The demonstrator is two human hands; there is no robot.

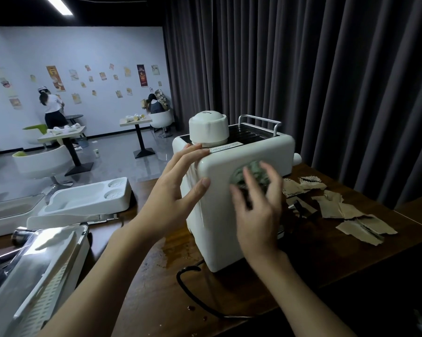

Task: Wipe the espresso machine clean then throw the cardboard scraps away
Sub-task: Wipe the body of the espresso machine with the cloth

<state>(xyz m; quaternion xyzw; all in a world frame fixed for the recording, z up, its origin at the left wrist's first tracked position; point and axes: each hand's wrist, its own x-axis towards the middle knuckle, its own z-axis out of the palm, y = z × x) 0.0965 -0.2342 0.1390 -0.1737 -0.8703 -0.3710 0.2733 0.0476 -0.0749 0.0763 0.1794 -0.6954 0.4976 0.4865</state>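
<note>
A dark wooden table [314, 259] carries a white machine [214, 234] near its middle. Torn scraps [346, 210] lie scattered to the machine's right, a black cord [188, 288] loops in front, a wet patch [173, 251] spreads beside its base, and a white tray [88, 200] sits at left.

head-worn view, forward and downward

Glossy white plastic espresso machine [231, 210], torn matt cardboard scraps [338, 207], dark wooden table [156, 276].
</note>
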